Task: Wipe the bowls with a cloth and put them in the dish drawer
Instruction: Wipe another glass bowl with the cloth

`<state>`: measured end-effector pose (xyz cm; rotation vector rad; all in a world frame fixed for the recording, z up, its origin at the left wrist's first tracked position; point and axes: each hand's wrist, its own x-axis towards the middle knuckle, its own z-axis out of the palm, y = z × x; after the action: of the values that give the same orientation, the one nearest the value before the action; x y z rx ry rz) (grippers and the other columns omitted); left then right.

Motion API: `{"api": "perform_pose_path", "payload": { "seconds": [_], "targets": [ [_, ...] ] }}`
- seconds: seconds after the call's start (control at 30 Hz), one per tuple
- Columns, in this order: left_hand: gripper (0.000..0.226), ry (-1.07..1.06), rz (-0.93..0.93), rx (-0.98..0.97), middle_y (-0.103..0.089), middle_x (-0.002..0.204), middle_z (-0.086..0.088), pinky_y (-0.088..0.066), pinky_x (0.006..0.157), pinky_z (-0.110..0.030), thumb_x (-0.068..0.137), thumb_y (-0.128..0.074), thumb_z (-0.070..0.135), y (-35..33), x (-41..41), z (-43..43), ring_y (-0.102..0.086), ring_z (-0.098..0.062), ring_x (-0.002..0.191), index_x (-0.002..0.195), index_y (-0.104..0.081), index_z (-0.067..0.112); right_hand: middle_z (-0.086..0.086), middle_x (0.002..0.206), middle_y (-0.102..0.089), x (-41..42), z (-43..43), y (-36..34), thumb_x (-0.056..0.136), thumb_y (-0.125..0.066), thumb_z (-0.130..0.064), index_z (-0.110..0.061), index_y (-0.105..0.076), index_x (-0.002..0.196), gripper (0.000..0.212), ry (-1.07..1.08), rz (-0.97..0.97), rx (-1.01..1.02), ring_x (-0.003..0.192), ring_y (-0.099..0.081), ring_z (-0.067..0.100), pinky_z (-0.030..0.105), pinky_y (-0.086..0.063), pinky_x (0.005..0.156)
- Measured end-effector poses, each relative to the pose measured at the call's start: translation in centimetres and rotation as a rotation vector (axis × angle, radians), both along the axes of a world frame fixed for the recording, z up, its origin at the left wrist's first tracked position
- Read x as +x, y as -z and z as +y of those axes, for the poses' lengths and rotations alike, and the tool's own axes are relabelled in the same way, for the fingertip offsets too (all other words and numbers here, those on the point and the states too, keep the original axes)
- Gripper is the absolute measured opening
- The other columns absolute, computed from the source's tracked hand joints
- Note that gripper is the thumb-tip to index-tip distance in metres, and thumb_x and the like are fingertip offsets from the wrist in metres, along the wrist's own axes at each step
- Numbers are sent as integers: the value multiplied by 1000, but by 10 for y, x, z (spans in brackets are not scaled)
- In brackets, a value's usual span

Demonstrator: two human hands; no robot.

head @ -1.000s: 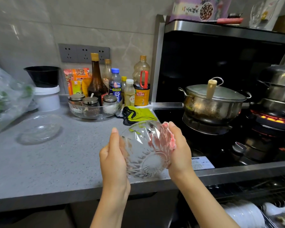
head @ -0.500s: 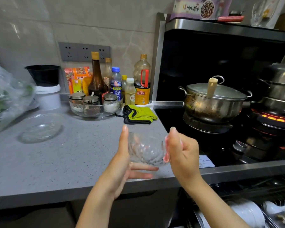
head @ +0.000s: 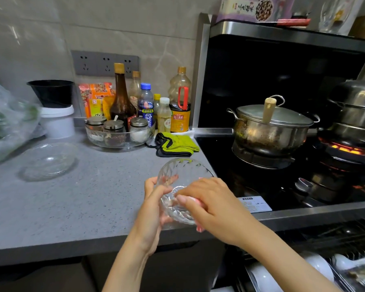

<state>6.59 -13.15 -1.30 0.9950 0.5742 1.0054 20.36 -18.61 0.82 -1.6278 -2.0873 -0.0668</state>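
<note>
Drawer point(head: 249, 278) is sitting open under the counter point(head: 82, 207) edge, white dishes lying inside. Left hand point(head: 154, 209) is gripping the bowl point(head: 183, 171) from its left side, holding it tilted over the counter edge. Right hand point(head: 215, 205) is clutching the pink cloth point(head: 200, 228) and pressing it into the bowl. Far left, a second bowl point(head: 49, 161) is resting on the counter. Behind, a pot point(head: 270, 131) is sitting on the stove.

Home kitchen, grey countertop point(head: 72, 207), condiment bottles point(head: 122, 102), steel pot point(head: 270, 131) on lit gas stove point(head: 343, 149)

Left hand point(head: 154, 204), right hand point(head: 215, 204), forearms point(head: 131, 260) seemingly bare
</note>
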Motion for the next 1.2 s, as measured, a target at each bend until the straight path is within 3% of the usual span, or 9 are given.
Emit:
{"api": "perform_pose_path", "payload": {
  "seconds": [0.1,0.2,0.47,0.63,0.7,0.9,1.0,1.1,1.2],
  "targets": [
    [17,-62,27,26,-73,87,8,-54,65,-38,96,-40,14,4,2,-5,-70,-13,74,104,-53,22,-18,129,-49,-5,-2,1,92,-20,-60,-37,-55,127,55,-1,-78,-69,128,-33,1,26,-9,114],
    [15,-130,38,21,-72,83,12,-53,57,-31,96,-45,18,8,2,-6,-70,-11,71,104,-57,25,-15,151,-29,-6,-9,2,91,-24,-65,-40,-44,137,56,-48,-154,-66,146,-7,7,34,7,118],
    [15,-296,-30,9,-68,113,8,-51,73,-32,96,-47,25,11,1,-5,-67,-22,92,108,-57,24,-4,120,-63,-6,-23,28,89,-49,-46,-23,-62,116,38,-79,-379,161,116,-56,20,40,-25,113],
    [16,-294,-167,-77,-64,117,-3,-55,55,-24,100,-41,23,6,9,-12,-67,-25,88,107,-54,14,4,126,-64,-37,-13,59,69,-65,-25,-11,-47,131,65,-8,-344,196,111,-64,17,26,-51,89],
    [22,-262,-148,-67,-65,115,-6,-57,56,-29,100,-40,25,7,5,-8,-68,-29,86,109,-57,13,1,122,-67,-34,-10,57,56,-78,-15,-14,-54,127,75,-49,-309,227,105,-66,13,22,-54,79],
    [38,-148,-48,36,-71,112,2,-55,79,-38,81,-52,40,11,-4,-4,-71,-26,93,114,-61,22,-4,103,-74,-12,-15,42,53,-90,-17,-20,-76,101,50,-110,-355,328,84,-72,8,20,-54,58],
    [45,-76,-155,-51,-72,107,0,-56,74,-34,77,-58,34,9,8,-9,-70,-28,97,121,-57,24,-7,93,-75,-26,-7,36,70,-73,-6,-17,-75,103,35,-15,-219,435,67,-70,11,19,-49,46],
    [29,-100,-168,-91,-68,116,-6,-56,75,-32,95,-44,29,9,15,-8,-68,-31,100,122,-56,29,-5,90,-74,-36,-2,41,76,-52,-8,-14,-73,106,38,4,-164,458,68,-69,12,23,-50,48],
    [31,-165,-67,9,-71,111,-4,-57,68,-27,98,-37,39,10,4,3,-71,-26,90,120,-57,29,-2,104,-74,-18,0,50,64,-75,-6,-16,-74,105,42,-69,-299,424,87,-71,12,23,-51,70]
  ]
}}
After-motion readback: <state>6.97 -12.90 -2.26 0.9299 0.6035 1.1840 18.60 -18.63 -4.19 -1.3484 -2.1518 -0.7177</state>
